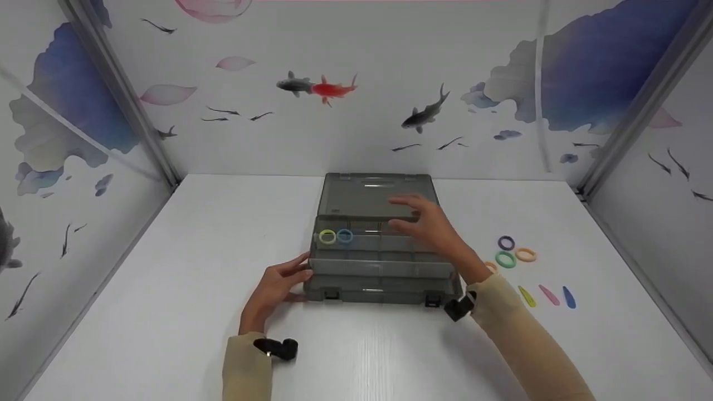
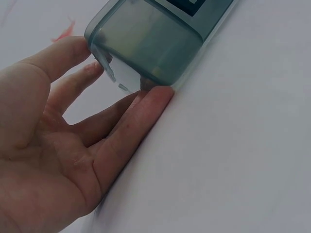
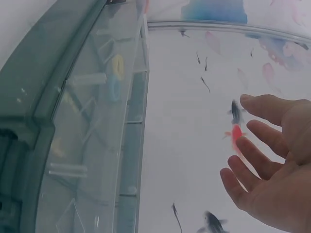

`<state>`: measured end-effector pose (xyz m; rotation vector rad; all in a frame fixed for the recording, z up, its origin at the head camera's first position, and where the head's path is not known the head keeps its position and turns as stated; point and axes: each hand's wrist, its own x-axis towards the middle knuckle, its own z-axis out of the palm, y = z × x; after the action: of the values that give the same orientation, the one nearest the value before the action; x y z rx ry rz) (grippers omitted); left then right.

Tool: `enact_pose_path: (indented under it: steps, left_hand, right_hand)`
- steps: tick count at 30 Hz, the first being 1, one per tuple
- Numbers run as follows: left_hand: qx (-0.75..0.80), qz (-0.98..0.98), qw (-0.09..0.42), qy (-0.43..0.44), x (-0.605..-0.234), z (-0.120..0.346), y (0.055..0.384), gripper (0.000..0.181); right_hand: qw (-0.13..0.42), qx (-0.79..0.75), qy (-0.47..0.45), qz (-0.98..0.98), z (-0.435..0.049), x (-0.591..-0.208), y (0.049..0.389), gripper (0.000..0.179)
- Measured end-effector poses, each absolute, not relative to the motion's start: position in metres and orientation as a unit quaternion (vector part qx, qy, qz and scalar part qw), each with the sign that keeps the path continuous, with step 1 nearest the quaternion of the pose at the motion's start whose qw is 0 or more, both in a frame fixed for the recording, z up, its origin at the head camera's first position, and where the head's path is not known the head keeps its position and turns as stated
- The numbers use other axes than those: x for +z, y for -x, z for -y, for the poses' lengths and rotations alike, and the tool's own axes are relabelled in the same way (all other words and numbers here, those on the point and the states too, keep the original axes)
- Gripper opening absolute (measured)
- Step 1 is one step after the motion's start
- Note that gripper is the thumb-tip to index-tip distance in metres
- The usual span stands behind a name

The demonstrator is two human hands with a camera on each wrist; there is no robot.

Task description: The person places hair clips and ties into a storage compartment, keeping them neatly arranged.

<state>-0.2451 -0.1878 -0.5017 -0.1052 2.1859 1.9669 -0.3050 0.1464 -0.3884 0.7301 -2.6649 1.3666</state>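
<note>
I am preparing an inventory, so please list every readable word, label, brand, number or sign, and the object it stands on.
No readable text in any view.
One small mark on the grey, translucent plastic lid: too small to read, perhaps not lettering.

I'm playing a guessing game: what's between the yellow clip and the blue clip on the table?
The pink clip lies between the yellow clip and the blue clip, as the head view shows.

Left hand (image 1: 277, 284) holds open gray case (image 1: 370, 296); right hand (image 1: 437, 227) above it; two rings (image 1: 336, 236) inside.
</note>
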Motion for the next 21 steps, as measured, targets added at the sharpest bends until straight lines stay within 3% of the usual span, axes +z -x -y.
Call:
enact_pose_path:
  steps: [6,21]
  left_hand:
    - [0.664,-0.741,0.098,0.027,-0.503,0.189,0.245,0.056]
    - [0.655,-0.749,0.095,0.03,-0.502,0.188,0.244,0.055]
  right_hand:
    - [0.08,0.45,-0.215,0.863,-0.185,-0.39,0.298,0.049]
    - [0.097,0.46,-0.148,0.87,-0.239,-0.408,0.288,0.048]
